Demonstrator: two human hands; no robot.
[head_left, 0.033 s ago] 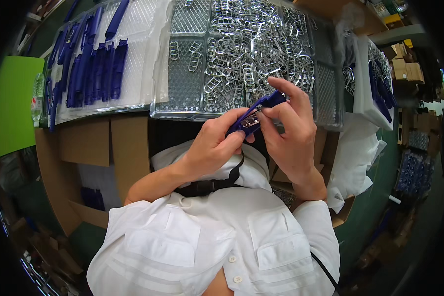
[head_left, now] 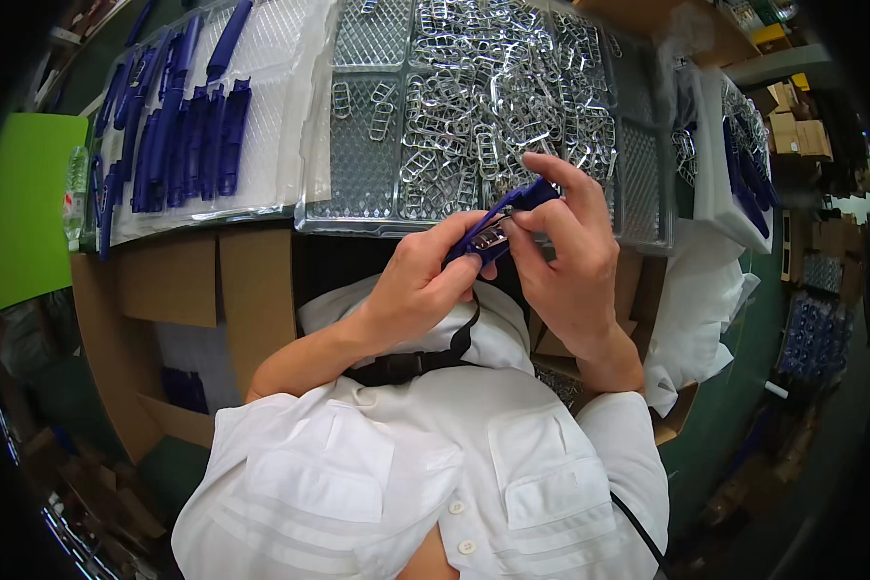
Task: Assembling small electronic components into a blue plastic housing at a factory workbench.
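Note:
A long dark-blue plastic part is held at a slant above my lap, in front of the tray. Inside its hollow sits a shiny metal frame piece with slots. My left hand is closed round the lower left end, its thumb pressed along the near edge. My right hand has thumb and index finger bent together at the upper end, beside the metal piece; another finger stretches out beyond the part. Whether the right fingertips touch the metal or only the plastic is hard to make out.
A clear compartment tray holds a heap of loose metal frame pieces. Blue parts lie on a white-lined tray at left, near a plastic bottle. Cardboard boxes stand below. At right is a white foam box.

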